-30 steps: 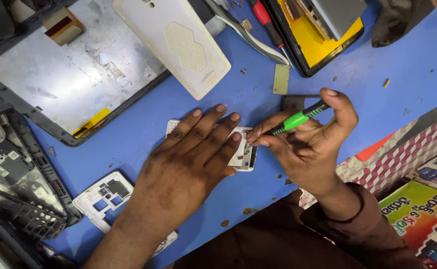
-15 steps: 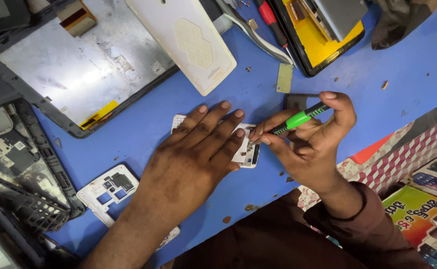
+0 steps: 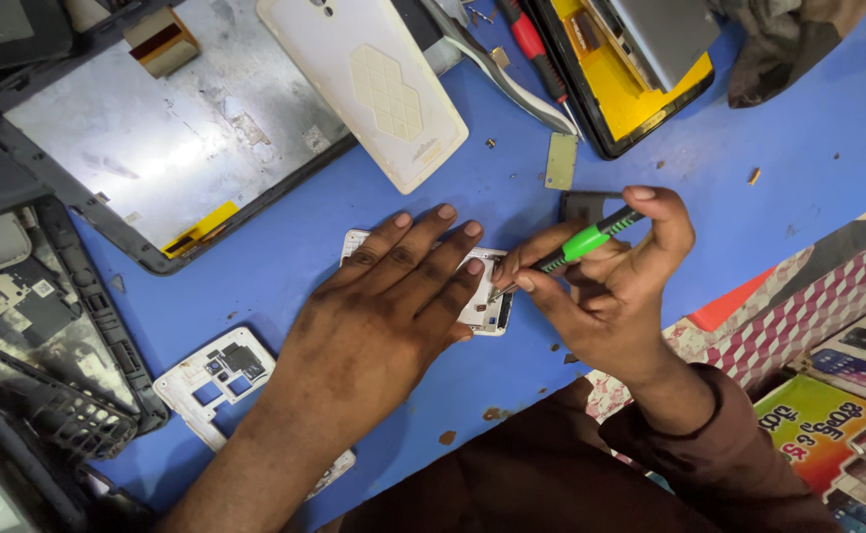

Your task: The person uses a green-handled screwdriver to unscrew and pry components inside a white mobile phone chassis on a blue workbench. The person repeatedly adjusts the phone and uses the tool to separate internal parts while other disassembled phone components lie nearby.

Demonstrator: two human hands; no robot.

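Screwdriver [image 3: 583, 242], green-handled, pinched in my right hand [image 3: 605, 296]; tip on the right edge of the white phone frame [image 3: 487, 301]. My left hand [image 3: 383, 316] lies flat, fingers spread, over that frame, apparently to stop it sliding on the blue table [image 3: 798, 128]. Above the frame: white back cover [image 3: 364, 84]. Left of it: second white frame [image 3: 221, 370].
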